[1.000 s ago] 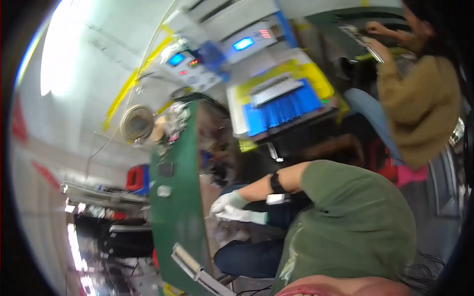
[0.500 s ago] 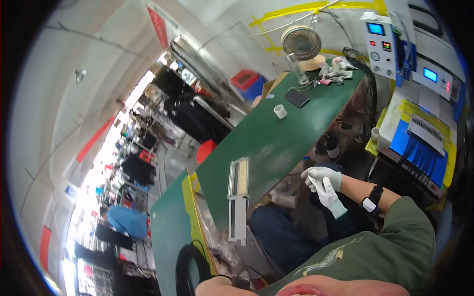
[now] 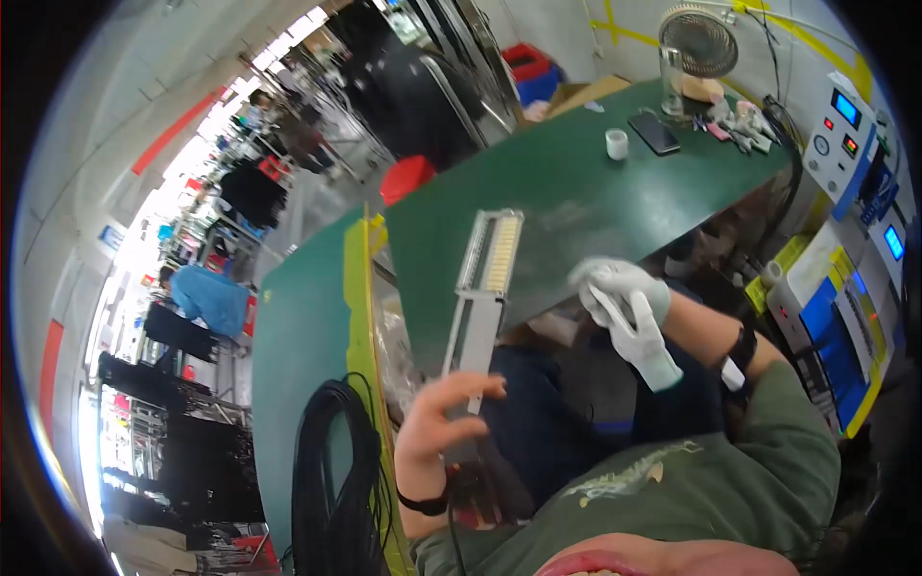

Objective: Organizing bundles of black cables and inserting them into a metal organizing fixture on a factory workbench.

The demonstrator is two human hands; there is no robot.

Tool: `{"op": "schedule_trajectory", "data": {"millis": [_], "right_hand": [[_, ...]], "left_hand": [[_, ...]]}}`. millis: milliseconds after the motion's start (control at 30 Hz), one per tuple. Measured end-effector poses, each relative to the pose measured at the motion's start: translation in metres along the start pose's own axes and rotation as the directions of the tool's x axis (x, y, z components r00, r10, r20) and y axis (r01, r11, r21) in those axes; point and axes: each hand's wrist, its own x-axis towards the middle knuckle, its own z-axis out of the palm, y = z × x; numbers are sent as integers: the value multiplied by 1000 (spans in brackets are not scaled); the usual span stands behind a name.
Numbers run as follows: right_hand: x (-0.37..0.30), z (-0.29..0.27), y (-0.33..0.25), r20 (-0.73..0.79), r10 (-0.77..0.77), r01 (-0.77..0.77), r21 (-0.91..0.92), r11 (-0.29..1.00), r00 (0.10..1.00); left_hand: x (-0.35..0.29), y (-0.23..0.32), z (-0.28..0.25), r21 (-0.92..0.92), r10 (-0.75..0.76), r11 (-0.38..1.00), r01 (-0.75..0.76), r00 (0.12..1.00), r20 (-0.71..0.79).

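My right hand (image 3: pixel 626 286) wears a white knit glove and is held over the near edge of the green table (image 3: pixel 567 230). Its fingers are closed on a second, loose white glove (image 3: pixel 642 353), which hangs down toward my lap with its green-edged cuff lowest. My left hand (image 3: pixel 444 415) is bare, thumb and fingers apart with nothing between them. It hovers by the lower end of a long, narrow metal-framed tray (image 3: pixel 473 331) with rows of small pale pieces in its upper half. Whether the fingertips touch the tray, I cannot tell.
A white cup-like roll (image 3: pixel 617 145), a black phone (image 3: pixel 654 133), a fan (image 3: pixel 698 43) and a pile of gloves (image 3: pixel 744 128) sit on the table's far part. Coiled black cable (image 3: pixel 331 470) lies at left. Machines with screens (image 3: pixel 845 134) stand at right.
My left hand has come up into view beside the tray. My right hand still grips the loose glove and now appears nearer the table edge. The whole view has shifted.
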Motion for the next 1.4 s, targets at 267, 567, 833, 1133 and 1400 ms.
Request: {"op": "schedule_trajectory", "data": {"millis": [267,567,833,1133,1400], "right_hand": [[151,57,-2,-94,-74,98,283,954,993],[194,28,45,-282,-47,89,140,986,958],[138,23,37,98,-480,404,-697,593,872],[120,15,41,247,-95,262,-846,464,964],[114,26,46,330,-108,346,-855,387,938]], "left_hand": [[46,-112,21,-469,-177,883,-4,923,-341],[42,-131,54,-527,-386,849,38,724,-571],[68,-138,74,-473,-482,873,119,353,-802],[67,-132,95,-453,-407,887,85,608,-682],[46,-137,95,-435,-470,875,212,586,-660]]}}
